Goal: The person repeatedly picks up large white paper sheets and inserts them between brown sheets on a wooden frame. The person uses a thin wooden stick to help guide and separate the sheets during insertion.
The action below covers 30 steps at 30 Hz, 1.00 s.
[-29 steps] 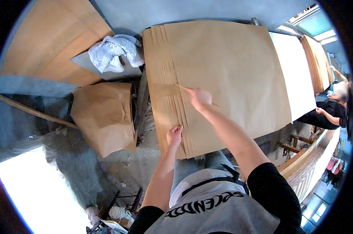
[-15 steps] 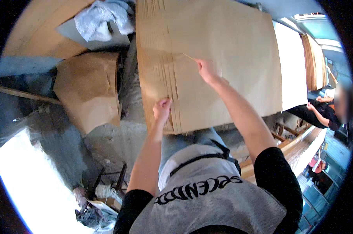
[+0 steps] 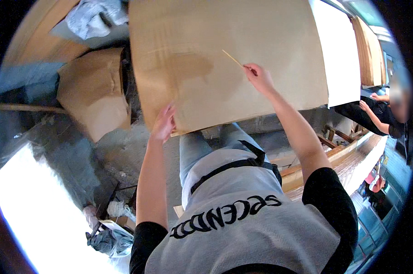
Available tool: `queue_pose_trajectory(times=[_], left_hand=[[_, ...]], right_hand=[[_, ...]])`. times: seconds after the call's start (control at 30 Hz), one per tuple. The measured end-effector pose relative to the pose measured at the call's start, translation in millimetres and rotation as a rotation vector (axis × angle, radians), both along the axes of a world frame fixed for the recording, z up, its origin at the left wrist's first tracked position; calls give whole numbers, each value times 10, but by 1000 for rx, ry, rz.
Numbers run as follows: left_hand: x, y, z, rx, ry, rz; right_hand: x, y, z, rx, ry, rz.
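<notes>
Large brown paper sheets (image 3: pixel 243 96) lie stacked before me. In my right hand (image 3: pixel 260 78) is a thin, pale stick (image 3: pixel 232 58), pinched between the fingers, its free end pointing up and left over the top sheet. My left hand (image 3: pixel 163 124) is at the near left corner of the stack, holding nothing that I can see. Its fingers look stretched out along the paper's edge, slightly blurred.
White sheets (image 3: pixel 341 55) and another brown stack (image 3: pixel 368 52) continue to the right, where a person (image 3: pixel 375 116) works. A folded brown sheet (image 3: pixel 92 91) stands at left, below a whitish cloth (image 3: pixel 94 18). Wooden beams (image 3: pixel 334 160) run at lower right.
The fanned paper edges along the stack's left side are now covered by a smooth sheet. My left hand moved left to the corner and loosened from its pinch; my right hand shifted slightly right with the stick.
</notes>
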<state>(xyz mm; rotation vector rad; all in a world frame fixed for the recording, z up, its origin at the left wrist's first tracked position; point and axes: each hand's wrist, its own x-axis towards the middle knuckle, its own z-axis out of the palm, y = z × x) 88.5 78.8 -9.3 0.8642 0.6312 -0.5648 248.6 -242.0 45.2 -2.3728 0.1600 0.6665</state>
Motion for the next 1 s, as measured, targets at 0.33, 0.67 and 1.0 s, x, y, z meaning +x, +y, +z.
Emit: queue_pose_trajectory(times=[0.33, 0.67, 1.0], left_hand=[[-456, -1745, 104, -395, 18, 196], [23, -2202, 136, 51, 179, 516], [-498, -1967, -126, 711, 151, 245]], right_hand=[[-1470, -1090, -319, 409, 633, 204], [-1348, -2076, -411, 1126, 598, -646], [-1301, -2536, -534, 339, 194, -336]])
